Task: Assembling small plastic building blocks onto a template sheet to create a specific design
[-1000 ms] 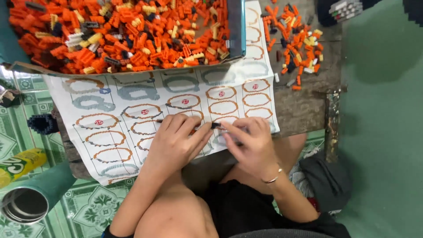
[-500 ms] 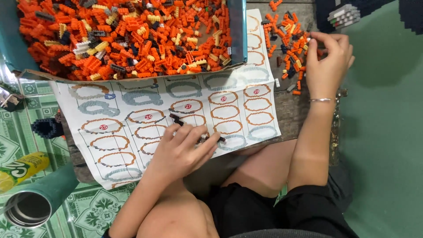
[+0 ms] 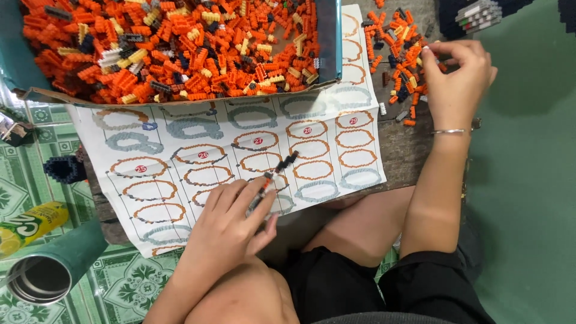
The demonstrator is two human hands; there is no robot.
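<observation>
At far left, off the work surface, a yellow-green packet (image 3: 27,227) and an open metal tube (image 3: 37,277) lie on the patterned green floor (image 3: 129,288), near but apart from the paper. Next right, a teal tray (image 3: 329,36) heaped with small orange, yellow, black and white bricks sits across the top edge of a printed instruction sheet (image 3: 150,144), likely pinning it flat while keeping stock close (sheet shows rows of oval ring diagrams, some orange, some grey). Left hand (image 3: 231,225) rests on the sheet's lower middle, fingers curled closed around a slim strip of joined bricks (image 3: 273,179), dark with orange bits; the strip sticks out up and to the right past the fingertips, lying over the ovals, probably held there to compare against the drawing. Right of the sheet, bare dark wooden tabletop (image 3: 402,153) shows. Further right, a loose pile of orange bricks (image 3: 399,51) sits on the table just beside the sheet's upper corner. Right hand (image 3: 456,81), thin bracelet on the wrist, reaches up to that pile, thumb and forefinger pinched nearly together at its edge; whether a brick is actually between them I cannot tell, too small. Both knees sit below the table edge.
</observation>
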